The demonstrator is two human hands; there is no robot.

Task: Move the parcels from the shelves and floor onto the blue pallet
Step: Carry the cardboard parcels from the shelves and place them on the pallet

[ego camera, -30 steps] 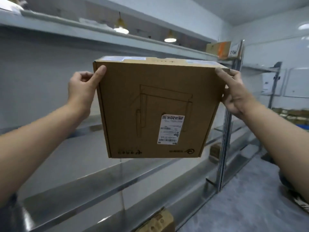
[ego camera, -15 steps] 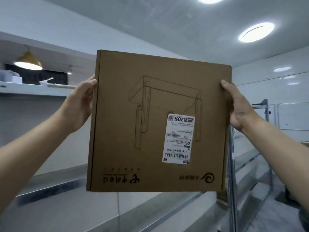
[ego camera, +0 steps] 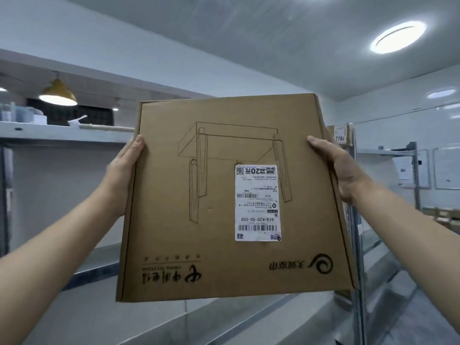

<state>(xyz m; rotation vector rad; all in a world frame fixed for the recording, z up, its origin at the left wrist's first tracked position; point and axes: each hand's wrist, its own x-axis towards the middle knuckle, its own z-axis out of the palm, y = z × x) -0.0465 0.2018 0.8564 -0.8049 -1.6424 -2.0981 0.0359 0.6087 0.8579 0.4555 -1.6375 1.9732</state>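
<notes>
A flat brown cardboard parcel (ego camera: 219, 235) fills the middle of the head view, held up in the air with its broad face toward me. It carries a table drawing, upside-down print and a white shipping label (ego camera: 257, 202). My left hand (ego camera: 124, 175) grips its left edge and my right hand (ego camera: 336, 168) grips its right edge, fingers hidden behind the box. The blue pallet is out of view.
Grey metal shelves (ego camera: 62, 135) run along the left and below the box. A shelf upright (ego camera: 357, 245) stands just right of the parcel, with another box (ego camera: 342, 134) on top. More parcels (ego camera: 443, 217) lie at far right.
The parcel has been lifted off the shelf and tipped so its top leans away; my view has tilted up toward the ceiling. Both hands keep their grip on its sides.
</notes>
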